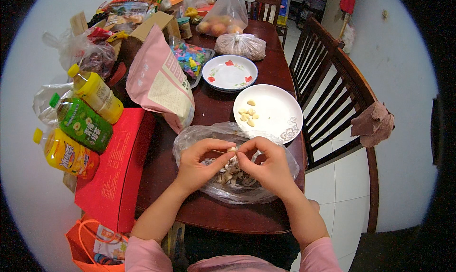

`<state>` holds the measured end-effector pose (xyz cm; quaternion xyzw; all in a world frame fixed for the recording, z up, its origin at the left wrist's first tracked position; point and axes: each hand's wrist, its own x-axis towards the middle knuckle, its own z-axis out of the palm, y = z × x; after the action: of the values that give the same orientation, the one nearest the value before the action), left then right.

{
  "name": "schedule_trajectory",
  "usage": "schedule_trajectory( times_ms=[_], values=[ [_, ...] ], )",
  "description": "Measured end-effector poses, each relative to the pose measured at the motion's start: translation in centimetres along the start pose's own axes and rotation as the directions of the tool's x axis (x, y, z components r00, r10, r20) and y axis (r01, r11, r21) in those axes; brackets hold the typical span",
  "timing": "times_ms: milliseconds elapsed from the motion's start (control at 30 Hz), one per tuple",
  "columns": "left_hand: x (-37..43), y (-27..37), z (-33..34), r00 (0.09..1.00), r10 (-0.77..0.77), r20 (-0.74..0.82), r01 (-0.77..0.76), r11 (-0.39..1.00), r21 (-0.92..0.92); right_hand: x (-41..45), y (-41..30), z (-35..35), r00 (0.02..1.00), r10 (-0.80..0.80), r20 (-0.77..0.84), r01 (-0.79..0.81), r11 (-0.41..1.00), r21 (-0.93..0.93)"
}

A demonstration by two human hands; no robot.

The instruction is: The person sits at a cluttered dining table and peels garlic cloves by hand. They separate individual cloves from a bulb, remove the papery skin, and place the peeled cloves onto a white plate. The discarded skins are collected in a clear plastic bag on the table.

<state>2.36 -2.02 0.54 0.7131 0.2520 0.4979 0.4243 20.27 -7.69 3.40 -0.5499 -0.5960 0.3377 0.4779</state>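
My left hand (203, 160) pinches a small pale garlic clove (232, 149) between thumb and forefinger. From the other side, the thumb and forefinger of my right hand (265, 161) close on the same clove. Both hands are above a clear plastic bag (203, 131), spread open on the table. Dry garlic skins and scraps (229, 176) lie inside it. Just beyond the bag stands a white plate (274, 108) with a grey flower print, and several peeled garlic cloves (248, 114) rest on its left side.
A floral enamel dish (229, 72) sits past the plate. A pink pouch (160, 83) stands left, near a red box (117, 165) and bottled drinks (85, 124). Farther back are a knotted bag (240, 46) and bagged fruit (221, 24). Wooden chairs (335, 83) line the table's right side.
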Motion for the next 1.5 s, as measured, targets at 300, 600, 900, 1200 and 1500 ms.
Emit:
schedule_trajectory(
  times_ms=[300,600,900,1200,1500],
  values=[
    [-0.1,-0.8,0.0,0.998,0.053,-0.014,-0.054,0.997,-0.048,-0.1,0.1,0.7,0.998,-0.055,-0.032,0.054,0.998,-0.017],
    [-0.1,0.2,0.1,0.996,-0.084,-0.013,0.083,0.995,-0.051,-0.1,0.3,0.6,0.990,-0.110,-0.087,0.105,0.993,-0.052],
    [-0.1,0.6,-0.3,0.993,-0.103,0.054,0.103,0.995,0.013,-0.2,0.1,0.8,0.967,-0.226,-0.121,0.204,0.964,-0.168],
    [-0.1,1.0,-0.3,0.946,-0.315,0.074,0.323,0.931,-0.173,-0.4,0.3,0.9,0.933,-0.347,-0.096,0.305,0.904,-0.298],
    [-0.3,0.6,-0.7,0.938,-0.301,0.172,0.339,0.900,-0.275,-0.4,0.5,0.9,0.910,-0.395,-0.125,0.325,0.868,-0.375]
  ],
)
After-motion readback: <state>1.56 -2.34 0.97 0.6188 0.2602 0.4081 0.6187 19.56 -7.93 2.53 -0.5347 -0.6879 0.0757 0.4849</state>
